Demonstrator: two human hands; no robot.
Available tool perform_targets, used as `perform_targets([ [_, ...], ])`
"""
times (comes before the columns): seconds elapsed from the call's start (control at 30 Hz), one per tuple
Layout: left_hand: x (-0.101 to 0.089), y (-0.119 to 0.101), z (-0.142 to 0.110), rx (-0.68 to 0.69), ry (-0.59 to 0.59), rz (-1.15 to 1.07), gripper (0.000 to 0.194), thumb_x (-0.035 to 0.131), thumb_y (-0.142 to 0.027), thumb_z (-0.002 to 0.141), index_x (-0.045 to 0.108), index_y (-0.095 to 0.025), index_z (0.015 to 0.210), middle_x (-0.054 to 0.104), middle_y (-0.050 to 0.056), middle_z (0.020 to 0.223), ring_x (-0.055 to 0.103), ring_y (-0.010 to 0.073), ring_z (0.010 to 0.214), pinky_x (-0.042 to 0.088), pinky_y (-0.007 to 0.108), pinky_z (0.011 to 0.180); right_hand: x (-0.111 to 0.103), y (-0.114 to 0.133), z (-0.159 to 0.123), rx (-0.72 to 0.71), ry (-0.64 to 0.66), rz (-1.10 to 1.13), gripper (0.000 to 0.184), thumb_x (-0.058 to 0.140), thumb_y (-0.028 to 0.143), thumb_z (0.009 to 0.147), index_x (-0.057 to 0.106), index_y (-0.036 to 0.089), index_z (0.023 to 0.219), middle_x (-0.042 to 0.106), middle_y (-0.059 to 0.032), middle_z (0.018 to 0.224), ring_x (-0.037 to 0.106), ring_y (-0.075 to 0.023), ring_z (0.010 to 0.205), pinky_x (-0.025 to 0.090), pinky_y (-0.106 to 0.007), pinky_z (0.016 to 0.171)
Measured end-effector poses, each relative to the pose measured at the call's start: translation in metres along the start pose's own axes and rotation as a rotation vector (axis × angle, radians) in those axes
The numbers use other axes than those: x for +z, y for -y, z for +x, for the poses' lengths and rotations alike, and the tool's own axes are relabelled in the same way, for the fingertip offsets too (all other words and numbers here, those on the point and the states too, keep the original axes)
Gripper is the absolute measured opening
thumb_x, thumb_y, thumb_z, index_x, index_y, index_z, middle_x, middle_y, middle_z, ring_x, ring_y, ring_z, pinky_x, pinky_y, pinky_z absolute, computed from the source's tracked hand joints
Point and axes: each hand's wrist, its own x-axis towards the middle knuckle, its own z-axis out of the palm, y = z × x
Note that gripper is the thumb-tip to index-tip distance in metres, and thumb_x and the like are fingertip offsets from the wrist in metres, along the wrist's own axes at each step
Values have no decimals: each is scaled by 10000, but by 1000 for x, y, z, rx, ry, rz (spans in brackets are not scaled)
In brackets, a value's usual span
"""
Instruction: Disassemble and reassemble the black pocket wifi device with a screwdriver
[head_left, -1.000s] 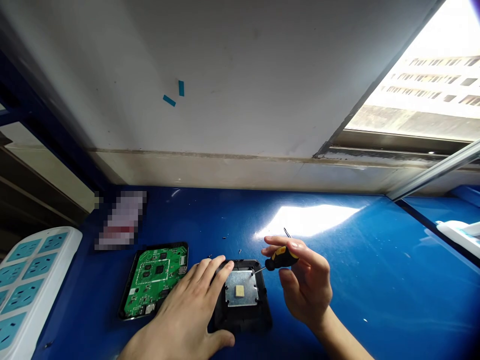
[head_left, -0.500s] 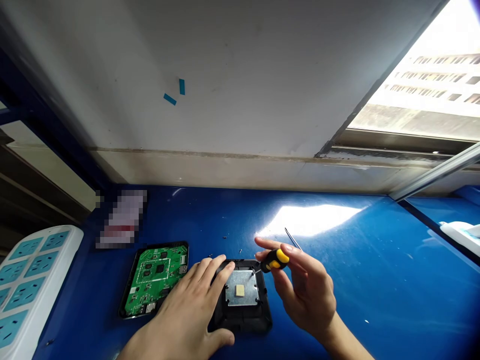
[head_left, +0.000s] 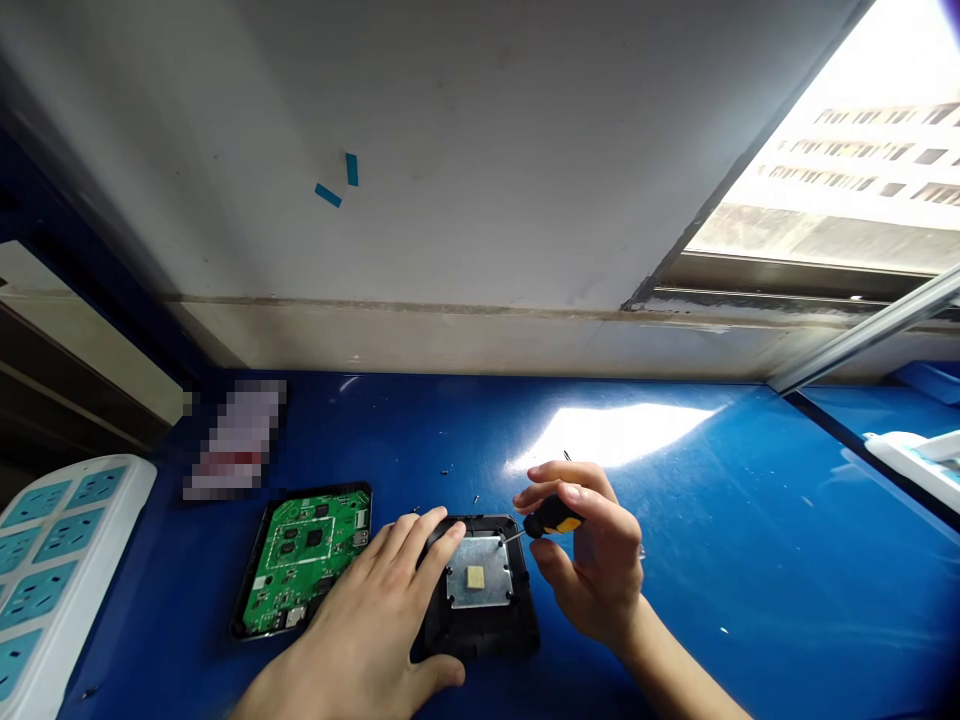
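Lower centre of frame: left hand [head_left: 367, 615], fingers slightly apart, rests over the left edge of black casing [head_left: 491, 637], presumably bracing it, while right hand [head_left: 600, 560] clamps screwdriver [head_left: 556, 515] between fingers, tip near metal plate's [head_left: 489, 598] upper-right corner.

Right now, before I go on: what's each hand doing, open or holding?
Left hand: open, fingers spread over the black casing's left edge.
Right hand: grip closed on the yellow-and-black screwdriver.
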Motion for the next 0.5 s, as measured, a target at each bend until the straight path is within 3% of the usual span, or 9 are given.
perform_targets([
  [0.1, -4, -3, 1, -20, 33, 13, 958, 768, -482, 848, 223, -382, 1630, 186, 43, 1732, 165, 432, 1568, 267, 694, 1215, 1, 4, 0, -13, -59, -68, 540, 638, 152, 956, 486, 325, 1445, 569, -83, 1158, 665, -195, 918, 657, -383, 674],
  [0.23, -4, -2, 2, 9, -13, 10, 955, 778, -480, 839, 241, -388, 1624, 227, 47, 1723, 197, 435, 1561, 296, 680, 1210, -2, 12, 0, -44, -156, -189, 530, 715, 76, 882, 598, 287, 1354, 651, -65, 1026, 688, -208, 907, 661, -385, 679],
  [0.37, -2, -1, 2, -5, 6, 18, 967, 785, -458, 832, 237, -382, 1626, 212, 52, 1725, 198, 428, 1563, 275, 681, 1217, -2, 16, -2, -56, -63, -165, 527, 523, 53, 959, 523, 241, 1451, 721, -121, 1124, 728, -235, 1003, 671, -417, 733],
  [0.5, -2, -2, 2, -14, 15, 18, 968, 783, -460, 831, 236, -383, 1625, 204, 47, 1728, 190, 426, 1566, 257, 691, 1218, 0, 13, -5, -51, -41, -89, 473, 377, 126, 1027, 488, 200, 1481, 695, -166, 1267, 699, -288, 1138, 650, -522, 826],
])
